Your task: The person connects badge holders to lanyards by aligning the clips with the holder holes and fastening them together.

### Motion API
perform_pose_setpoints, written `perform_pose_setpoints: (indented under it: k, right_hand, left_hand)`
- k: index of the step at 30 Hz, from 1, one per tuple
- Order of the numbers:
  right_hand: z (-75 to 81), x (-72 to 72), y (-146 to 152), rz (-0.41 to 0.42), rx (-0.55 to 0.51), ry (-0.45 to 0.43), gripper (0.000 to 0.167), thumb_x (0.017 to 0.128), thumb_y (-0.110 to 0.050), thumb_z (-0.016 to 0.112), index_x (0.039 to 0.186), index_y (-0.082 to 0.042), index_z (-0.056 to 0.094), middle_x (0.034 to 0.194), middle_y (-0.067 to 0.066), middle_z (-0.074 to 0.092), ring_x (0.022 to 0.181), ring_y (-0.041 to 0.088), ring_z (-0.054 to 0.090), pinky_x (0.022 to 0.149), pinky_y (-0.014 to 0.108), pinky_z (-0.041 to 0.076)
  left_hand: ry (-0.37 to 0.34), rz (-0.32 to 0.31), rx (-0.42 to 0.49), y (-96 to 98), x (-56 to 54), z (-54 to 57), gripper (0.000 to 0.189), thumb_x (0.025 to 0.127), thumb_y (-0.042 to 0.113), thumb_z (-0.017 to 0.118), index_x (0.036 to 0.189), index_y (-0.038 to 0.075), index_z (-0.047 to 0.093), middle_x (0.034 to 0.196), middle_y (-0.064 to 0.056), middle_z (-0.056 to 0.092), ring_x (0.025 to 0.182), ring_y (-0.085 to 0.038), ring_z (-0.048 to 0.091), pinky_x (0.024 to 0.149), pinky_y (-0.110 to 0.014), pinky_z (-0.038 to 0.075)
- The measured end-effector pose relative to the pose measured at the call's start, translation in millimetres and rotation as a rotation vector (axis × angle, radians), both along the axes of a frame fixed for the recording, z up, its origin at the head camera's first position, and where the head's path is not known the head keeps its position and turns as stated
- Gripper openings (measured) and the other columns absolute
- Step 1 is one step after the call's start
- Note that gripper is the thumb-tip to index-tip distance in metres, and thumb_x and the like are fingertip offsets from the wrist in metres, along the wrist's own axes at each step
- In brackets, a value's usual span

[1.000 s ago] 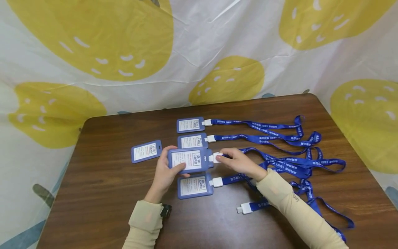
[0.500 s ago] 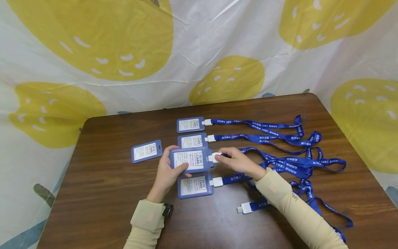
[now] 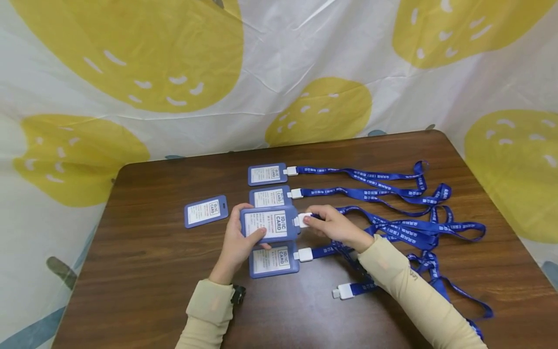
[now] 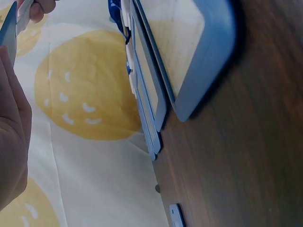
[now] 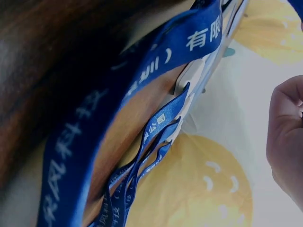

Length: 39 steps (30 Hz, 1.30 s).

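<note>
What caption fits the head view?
Left hand grips a blue card holder; right hand pinches a white clip at its edge.

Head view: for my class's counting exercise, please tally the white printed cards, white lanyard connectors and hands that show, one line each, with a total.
White printed cards: 5
White lanyard connectors: 5
Hands, left hand and right hand: 2
Total: 12
Anything hidden beneath the held badge holder is not counted.
</note>
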State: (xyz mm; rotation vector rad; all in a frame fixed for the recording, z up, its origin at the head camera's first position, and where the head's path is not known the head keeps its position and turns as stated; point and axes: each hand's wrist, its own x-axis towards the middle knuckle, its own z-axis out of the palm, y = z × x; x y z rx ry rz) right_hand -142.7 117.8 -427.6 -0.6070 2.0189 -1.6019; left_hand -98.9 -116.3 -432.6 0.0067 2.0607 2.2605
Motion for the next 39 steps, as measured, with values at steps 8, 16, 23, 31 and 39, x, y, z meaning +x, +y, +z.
perform_pose_setpoints:
  k: [8,16,23,31,39]
  right_hand:
    - [-9.6,-0.4,1,-0.021,-0.12,-0.071,0.021,0.096,-0.01,0.043,0.085,0.005,0.052,0.058,0.001,0.042,0.051,0.01,0.038,0.048,0.021,0.032]
    - [-10.3,0.1,2,-0.035,-0.13,-0.106,0.019,0.096,-0.013,0.045,0.085,-0.001,0.055,0.06,0.002,0.044,0.053,0.011,0.04,0.049,0.021,0.034]
    - [-10.9,-0.4,0,-0.037,-0.125,-0.096,0.02,0.096,-0.012,0.045,0.086,0.002,0.054,0.06,0.003,0.043,0.053,0.011,0.04,0.049,0.021,0.034]
    - [-11.8,0.9,0,-0.05,-0.115,-0.098,0.019,0.096,-0.011,0.045,0.084,0.002,0.053,0.059,0.003,0.043,0.053,0.012,0.04,0.05,0.021,0.035]
    - [-11.3,0.8,-1,-0.031,-0.039,-0.08,0.021,0.096,-0.015,0.046,0.088,0.002,0.055,0.059,0.004,0.043,0.051,0.013,0.039,0.048,0.021,0.032]
  left_hand:
    - [0.037,-0.016,0.01,1.0,0.2,1.7,0.055,0.077,-0.018,0.053,0.123,-0.001,0.029,0.096,-0.024,0.047,0.07,-0.025,0.059,0.048,-0.046,0.052]
    - [0.048,-0.01,0.013,3.9,1.0,0.0,0.055,0.076,-0.02,0.052,0.122,-0.002,0.029,0.095,-0.024,0.047,0.071,-0.026,0.058,0.048,-0.049,0.051]
    - [0.045,0.019,-0.011,5.7,1.7,-1.1,0.054,0.076,-0.021,0.052,0.121,0.001,0.031,0.095,-0.024,0.046,0.072,-0.026,0.058,0.047,-0.045,0.051]
    - [0.041,0.029,-0.068,9.3,1.9,0.0,0.056,0.074,-0.021,0.053,0.121,0.001,0.032,0.098,-0.024,0.046,0.074,-0.028,0.057,0.047,-0.045,0.052]
    - [0.019,0.014,0.0,3.3,2.2,-5.0,0.056,0.075,-0.021,0.052,0.122,0.0,0.031,0.096,-0.024,0.047,0.072,-0.026,0.058,0.049,-0.051,0.05]
